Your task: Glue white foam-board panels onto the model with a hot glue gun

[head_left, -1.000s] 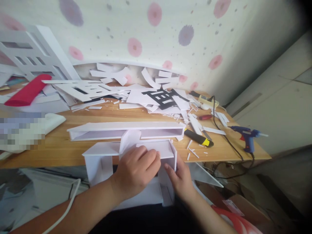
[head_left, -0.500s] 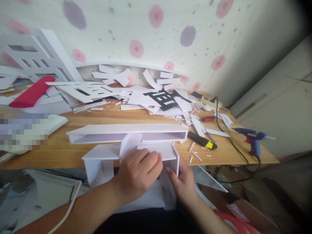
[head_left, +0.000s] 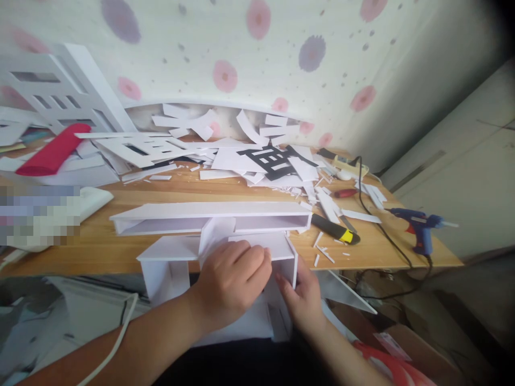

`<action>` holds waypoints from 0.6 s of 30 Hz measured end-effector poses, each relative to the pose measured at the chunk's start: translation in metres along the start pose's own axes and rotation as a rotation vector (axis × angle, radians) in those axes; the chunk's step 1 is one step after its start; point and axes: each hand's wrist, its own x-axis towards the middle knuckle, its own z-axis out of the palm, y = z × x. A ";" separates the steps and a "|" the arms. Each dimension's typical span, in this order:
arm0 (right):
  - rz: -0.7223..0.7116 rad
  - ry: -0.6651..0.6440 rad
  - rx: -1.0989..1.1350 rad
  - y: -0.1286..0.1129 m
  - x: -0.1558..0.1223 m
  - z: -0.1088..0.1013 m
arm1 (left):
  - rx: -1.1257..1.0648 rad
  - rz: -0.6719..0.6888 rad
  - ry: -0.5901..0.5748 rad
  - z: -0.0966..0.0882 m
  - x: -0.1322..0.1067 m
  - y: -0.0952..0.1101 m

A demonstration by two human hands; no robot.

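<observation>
A hollow white foam-board structure [head_left: 169, 249], built of flat panels set on edge, lies at the table's front edge and reaches down toward my lap. Over its middle is my left hand [head_left: 237, 276], fingers curled into a closed fist. The fingertips are turned away, so whatever they hold is hidden. At the structure's right side, my right hand [head_left: 303, 292] grips an upright side panel [head_left: 296, 262], with the thumb on the inner face and the fingers behind it. A long box-shaped bar [head_left: 225, 210] forms the structure's far end.
Foam-board offcuts [head_left: 229, 161] and a black cut-out character [head_left: 269, 161] lie at the back. To the right are a utility knife [head_left: 336, 229], a red-handled tool [head_left: 346, 193] and a blue glue gun [head_left: 420, 228] with its cord. A red roll [head_left: 54, 150] lies left; a white cable [head_left: 116, 343] crosses my left forearm.
Both hands keep nearly the same places on the structure. My left fist has shifted very slightly up and right; the whole view has moved a little.
</observation>
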 end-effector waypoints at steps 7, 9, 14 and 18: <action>-0.017 0.001 -0.019 -0.001 -0.001 0.000 | 0.004 -0.014 0.011 -0.001 0.001 0.001; -0.027 0.006 -0.026 -0.002 0.000 0.001 | 0.007 -0.009 0.007 0.000 0.002 0.001; -0.086 0.029 -0.085 -0.006 0.001 0.002 | 0.007 -0.005 0.023 0.003 0.002 0.000; -0.126 0.008 -0.102 -0.005 0.001 0.002 | -0.002 -0.002 0.042 0.004 0.001 0.001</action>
